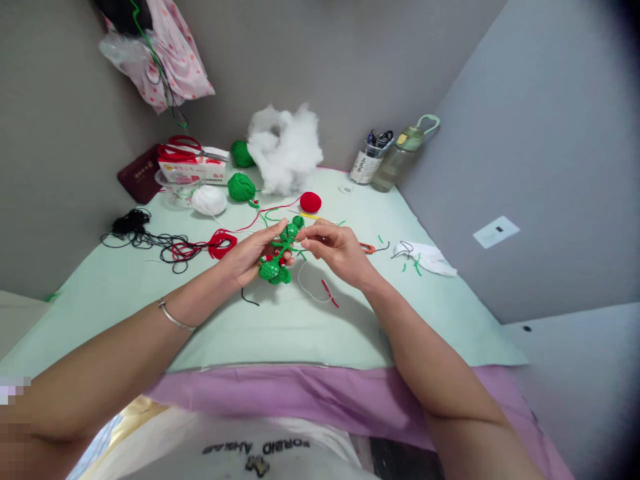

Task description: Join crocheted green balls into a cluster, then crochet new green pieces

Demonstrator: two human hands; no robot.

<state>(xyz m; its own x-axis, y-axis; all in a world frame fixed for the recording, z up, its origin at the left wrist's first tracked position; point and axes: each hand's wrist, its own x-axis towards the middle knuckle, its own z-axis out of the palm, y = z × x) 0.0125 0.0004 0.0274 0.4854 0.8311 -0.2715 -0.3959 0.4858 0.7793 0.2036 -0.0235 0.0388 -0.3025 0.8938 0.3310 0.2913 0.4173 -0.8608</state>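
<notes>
My left hand (257, 253) is closed around a green crocheted piece (270, 269) with rounded green parts and bits of red and white, held above the table. Close against its right side, my right hand (333, 247) has thumb and forefinger pinched together. What sits between those fingertips is too small to make out. A thin white thread (314, 293) loops down just below the right hand, beside a short red yarn scrap (330, 293). Behind the hands lies a yellow crochet hook (310, 216), partly hidden.
Red (311, 202), green (241, 187) and white (209, 200) yarn balls lie behind my hands. Tangled black yarn (165, 243) spreads left. White stuffing (287, 150), red-handled scissors (180, 150) on a box, a pen cup (367, 165) and a bottle (395, 163) stand along the wall.
</notes>
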